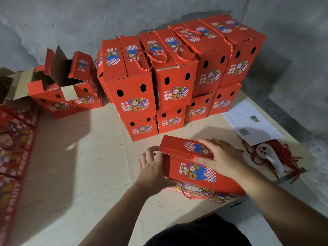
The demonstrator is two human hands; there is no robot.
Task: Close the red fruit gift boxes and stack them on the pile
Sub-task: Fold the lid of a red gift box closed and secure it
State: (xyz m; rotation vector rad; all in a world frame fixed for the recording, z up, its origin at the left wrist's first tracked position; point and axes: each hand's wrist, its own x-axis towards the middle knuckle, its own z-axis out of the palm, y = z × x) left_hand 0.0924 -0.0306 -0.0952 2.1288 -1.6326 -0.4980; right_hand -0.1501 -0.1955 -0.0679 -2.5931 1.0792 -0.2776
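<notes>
Low and right of centre in the frame, the red gift box (197, 167) sits on the cardboard-covered table (85, 157), and both hands are on it. The left hand (152, 167) cups the box's left end, fingers curled round the corner and pressed to the side wall, while the right hand (220, 158) lies flat across the top flap (184, 148), fingers spread and pressing down, thumb tucked under the flap's front edge. So neither hand is clenched; one braces, one pushes the lid shut. The flap looks nearly seated but its left end stands a touch proud, so I'd call the closing step almost done, not finished. The box's long axis runs left to right across the frame, tilting away toward the right, and it rests on a flat printed carton (204, 194) with a rope handle. Now the relation that matters: the pile (177, 77) of closed boxes stands directly beyond the box, toward the upper centre, two tiers high, close but not touching. The lift goes straight forward and up, both hands about equally near. Open boxes (63, 86) wait at upper left; a paper sheet (252, 121) lies at right.
</notes>
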